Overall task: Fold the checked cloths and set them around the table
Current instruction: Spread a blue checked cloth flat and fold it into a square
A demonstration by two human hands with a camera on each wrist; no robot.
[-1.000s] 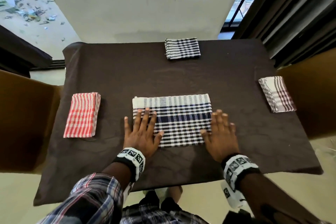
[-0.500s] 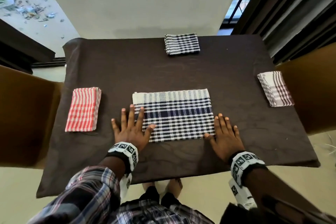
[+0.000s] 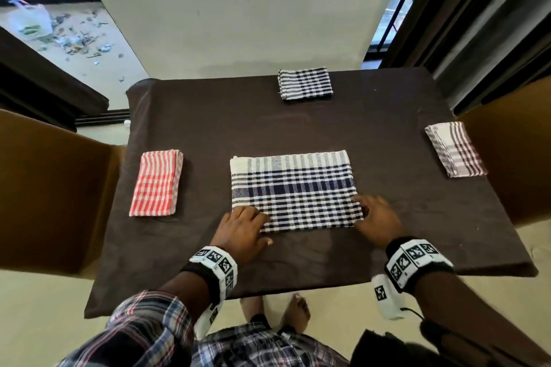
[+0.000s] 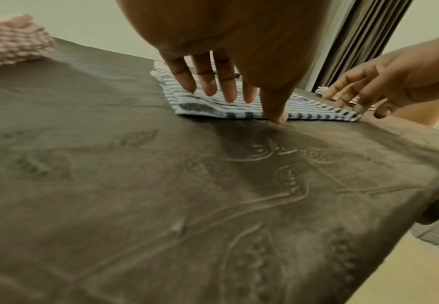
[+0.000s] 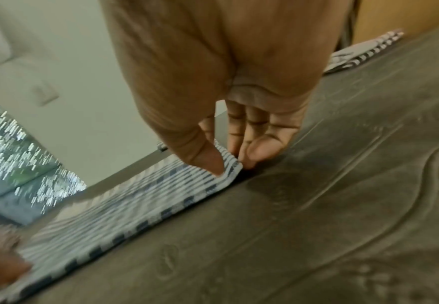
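A blue-and-white checked cloth (image 3: 295,191) lies folded into a wide rectangle on the dark brown tablecloth (image 3: 298,128), near me. My left hand (image 3: 243,225) is at its near left corner. In the left wrist view its fingers (image 4: 205,86) lie straight on the cloth (image 4: 213,109) and the thumb tip touches the near edge. My right hand (image 3: 374,217) pinches the near right corner. In the right wrist view the thumb and fingers of that hand (image 5: 229,164) hold a raised bit of cloth (image 5: 135,205). Three folded cloths sit at the sides: red (image 3: 156,183), dark checked (image 3: 305,83), maroon-striped (image 3: 454,149).
Brown chair backs stand against the table's left side (image 3: 53,188) and right side (image 3: 512,152). A white wall rises behind the far edge. My bare feet (image 3: 293,311) show below the near edge. Bare tablecloth lies between the cloths.
Both hands slid back off the top of the blue cloth to its near corners. My right hand has pinched the near right corner and lifted it slightly.
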